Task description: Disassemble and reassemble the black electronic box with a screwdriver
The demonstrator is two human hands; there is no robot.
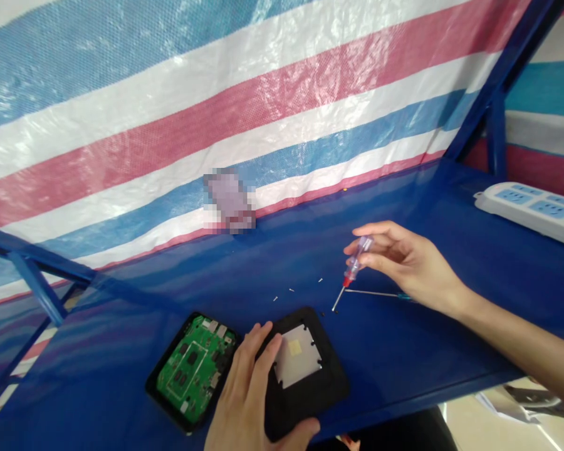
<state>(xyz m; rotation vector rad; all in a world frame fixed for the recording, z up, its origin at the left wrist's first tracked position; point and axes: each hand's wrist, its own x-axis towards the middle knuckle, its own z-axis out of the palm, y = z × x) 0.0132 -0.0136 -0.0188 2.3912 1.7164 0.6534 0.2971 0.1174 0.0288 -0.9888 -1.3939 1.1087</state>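
Here's the right hand (404,263), thumb and fingers closed around the clear purple handle of a screwdriver (352,266), its shaft slanting down to a tip right by the blue tabletop (418,351); whether it actually touches is hard to call. Small dark specks (323,314) lie near that tip, too tiny to identify. Over to the left hand (249,394), spread across the left side of a black cover (333,376), fingers on top, thumb down at the near edge, and I can't tell whether it clamps the cover or simply rests there. That hand hides the cover's left edge and laps the border of the pale plate (297,369), where a yellowish square (294,347) sits, any marking unreadable. Just left of the hand, a black case (156,373) lies open, green circuit board (197,366) facing up, its right side partly behind the fingers. Beyond the cover, three little screws (291,290) are scattered, their heads barely distinguishable. A second screwdriver (373,293) shows its thin shaft, most of its teal handle lost behind the right hand. Far right, a white power strip (540,210) is cut by the frame, and against the striped sheet (282,119) one object (230,200) is pixelated beyond recognition.
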